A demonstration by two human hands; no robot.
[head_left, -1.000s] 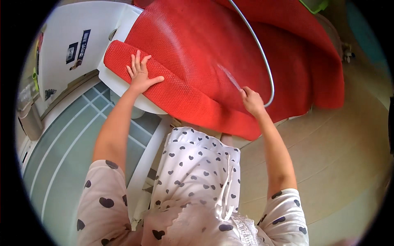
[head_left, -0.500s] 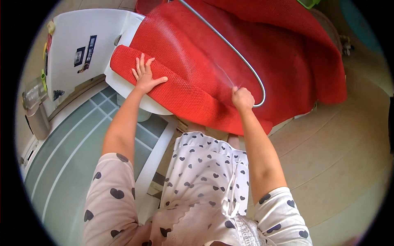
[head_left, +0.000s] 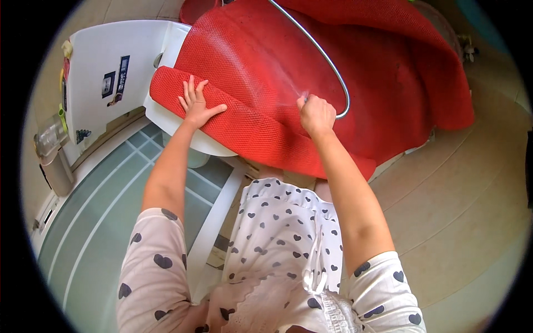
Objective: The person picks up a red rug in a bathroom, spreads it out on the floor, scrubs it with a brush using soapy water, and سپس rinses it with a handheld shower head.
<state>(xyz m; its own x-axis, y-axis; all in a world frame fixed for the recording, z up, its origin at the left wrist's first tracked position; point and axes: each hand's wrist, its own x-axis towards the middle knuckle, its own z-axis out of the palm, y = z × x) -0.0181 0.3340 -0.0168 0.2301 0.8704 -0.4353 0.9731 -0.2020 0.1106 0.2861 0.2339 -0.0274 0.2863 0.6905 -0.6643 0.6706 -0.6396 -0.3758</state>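
Note:
A large red mat [head_left: 250, 61] with a fine textured surface drapes over a white toilet [head_left: 164, 114], its near edge folded over. My left hand [head_left: 195, 105] lies on that fold with its fingers spread, pressing on the mat. My right hand [head_left: 317, 115] is closed around the end of a silvery flexible hose [head_left: 327, 50]. A thin spray of water leaves the hose end toward the upper left and falls on the mat. Most of the nozzle is hidden inside my fingers.
The toilet's raised white lid [head_left: 105, 66] stands at the left, beside a grey brush holder [head_left: 57, 172]. A frosted glass panel [head_left: 111, 222] with white lines lies lower left. Beige floor [head_left: 444, 211] extends on the right. Behind the mat's left corner sits a red basin [head_left: 194, 10].
My right hand has moved left and slightly up with the hose, and the spray has shifted with it. My left hand stays on the fold.

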